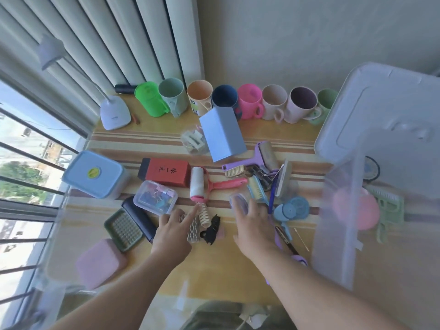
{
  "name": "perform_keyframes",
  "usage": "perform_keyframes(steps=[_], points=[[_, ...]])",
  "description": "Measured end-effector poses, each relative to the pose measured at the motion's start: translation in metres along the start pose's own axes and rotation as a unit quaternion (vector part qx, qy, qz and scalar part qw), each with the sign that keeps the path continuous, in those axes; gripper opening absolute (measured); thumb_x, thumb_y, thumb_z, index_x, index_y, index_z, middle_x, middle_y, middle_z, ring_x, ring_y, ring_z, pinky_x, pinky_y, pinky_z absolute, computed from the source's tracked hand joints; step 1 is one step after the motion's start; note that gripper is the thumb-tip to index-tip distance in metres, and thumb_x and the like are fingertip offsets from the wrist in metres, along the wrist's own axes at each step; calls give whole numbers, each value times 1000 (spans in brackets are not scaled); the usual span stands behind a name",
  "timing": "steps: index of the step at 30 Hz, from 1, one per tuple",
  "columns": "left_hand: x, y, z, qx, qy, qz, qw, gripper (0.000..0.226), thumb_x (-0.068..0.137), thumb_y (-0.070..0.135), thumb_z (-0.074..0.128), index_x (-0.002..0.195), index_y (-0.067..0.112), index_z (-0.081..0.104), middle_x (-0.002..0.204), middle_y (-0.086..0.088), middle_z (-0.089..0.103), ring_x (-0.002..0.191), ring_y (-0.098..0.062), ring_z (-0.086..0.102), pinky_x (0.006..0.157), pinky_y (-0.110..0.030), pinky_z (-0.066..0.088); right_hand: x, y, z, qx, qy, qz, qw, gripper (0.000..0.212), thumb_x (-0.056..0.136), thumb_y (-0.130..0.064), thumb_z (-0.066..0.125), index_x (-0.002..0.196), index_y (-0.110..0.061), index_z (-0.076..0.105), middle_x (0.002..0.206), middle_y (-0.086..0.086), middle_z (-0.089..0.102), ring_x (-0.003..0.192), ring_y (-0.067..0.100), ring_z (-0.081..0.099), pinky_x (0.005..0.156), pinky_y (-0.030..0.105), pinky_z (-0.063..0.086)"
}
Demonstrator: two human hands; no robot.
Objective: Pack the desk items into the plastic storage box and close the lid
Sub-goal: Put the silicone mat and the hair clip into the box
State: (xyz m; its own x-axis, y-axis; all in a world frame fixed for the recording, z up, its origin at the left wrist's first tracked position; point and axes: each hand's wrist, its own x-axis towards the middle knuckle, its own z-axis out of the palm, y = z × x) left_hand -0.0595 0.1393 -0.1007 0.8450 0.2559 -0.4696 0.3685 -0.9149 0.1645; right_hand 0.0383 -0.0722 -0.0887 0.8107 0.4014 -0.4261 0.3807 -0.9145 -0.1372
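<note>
Both hands over cluttered bench (pixel 214 265). Left hand (pixel 172 231) grip spread open, empty, forefinger stretched toward pink lint roller (pixel 198 184) just beyond fingertip; zigzag hair clip (pixel 193 228) partly under fingers. Clear box of binder clips (pixel 155 197) just left of it. Right hand (pixel 253 226) grip open, fingers fanned over small clear container (pixel 238 203); contact unclear through blur. Blue brush (pixel 257 190) just beyond. Plastic storage box (pixel 342 225) right of right hand, lid (pixel 385 120) tilted up behind it.
</note>
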Motion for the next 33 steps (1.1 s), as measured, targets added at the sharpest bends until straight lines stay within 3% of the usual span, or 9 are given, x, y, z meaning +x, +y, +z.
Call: perform_keyframes(steps=[3, 8, 15, 18, 21, 24, 27, 30, 33], points=[[-1, 1, 3, 27, 1, 22, 999, 127, 74, 28, 74, 157, 51, -19, 136, 6, 36, 118, -25, 33, 97, -34, 47, -6, -24, 9, 26, -12, -112, 993, 106, 86, -24, 79, 159, -44, 5, 153, 13, 24, 131, 40, 36, 101, 51, 44], [2, 2, 8, -1, 7, 45, 999, 117, 75, 21, 68, 159, 49, -9, 130, 11, 48, 114, -24, 35, 96, -34, 47, -4, -50, 30, 138, -48, -93, 985, 101, 88, -44, 77, 159, -47, 6, 140, 5, 40, 124, 35, 43, 97, 48, 50], [-11, -1, 2, -27, 18, 73, 997, 90, 69, 42, 67, 153, 40, 36, 136, 16, 54, 116, -23, 36, 102, -32, 41, 4, -30, 21, 224, -19, -95, 970, 62, 83, -25, 68, 140, -46, 53, 133, -8, 55, 113, 22, 62, 85, 40, 56], [-18, 2, -13, -57, 29, 44, 997, 93, 65, 53, 69, 153, 35, 42, 141, 13, 52, 130, -23, 35, 108, -37, 40, -2, -20, 3, 289, -14, -66, 955, 51, 85, -26, 70, 132, -43, 63, 125, -10, 55, 108, 16, 61, 86, 37, 54], [-21, 13, -37, -99, 48, 34, 993, 97, 64, 55, 71, 154, 32, 41, 139, 7, 50, 134, -22, 37, 109, -41, 41, -20, -6, -32, 362, 47, -68, 929, 44, 93, -32, 72, 134, -45, 63, 125, -14, 61, 109, 8, 61, 92, 29, 51], [-22, 38, -72, -164, 73, 37, 983, 100, 61, 58, 68, 154, 38, 36, 130, 10, 42, 124, -20, 46, 98, -40, 50, -49, 24, -84, 418, 152, -113, 889, 43, 94, -32, 69, 134, -46, 60, 121, -19, 61, 110, 2, 60, 91, 18, 47], [-18, 84, -106, -206, 99, 100, 968, 99, 61, 56, 69, 152, 44, 31, 126, 16, 36, 123, -14, 43, 98, -37, 48, -78, 81, -131, 366, 301, -145, 869, 49, 90, -22, 70, 136, -36, 62, 118, -16, 61, 107, 5, 62, 90, 15, 44], [-17, 150, -132, -231, 128, 190, 946, 93, 63, 56, 72, 148, 45, 36, 122, 15, 38, 120, -11, 42, 99, -31, 39, -101, 157, -147, 333, 382, -23, 862, 45, 87, -23, 73, 131, -34, 66, 118, -23, 61, 106, 6, 64, 92, 24, 49], [-25, 218, -147, -230, 143, 273, 923, 93, 64, 59, 73, 149, 34, 45, 122, 7, 44, 119, -16, 45, 97, -33, 40, -126, 230, -127, 356, 356, 170, 847, 49, 86, -13, 79, 131, -31, 69, 114, -12, 65, 100, 17, 67, 89, 35, 55]])
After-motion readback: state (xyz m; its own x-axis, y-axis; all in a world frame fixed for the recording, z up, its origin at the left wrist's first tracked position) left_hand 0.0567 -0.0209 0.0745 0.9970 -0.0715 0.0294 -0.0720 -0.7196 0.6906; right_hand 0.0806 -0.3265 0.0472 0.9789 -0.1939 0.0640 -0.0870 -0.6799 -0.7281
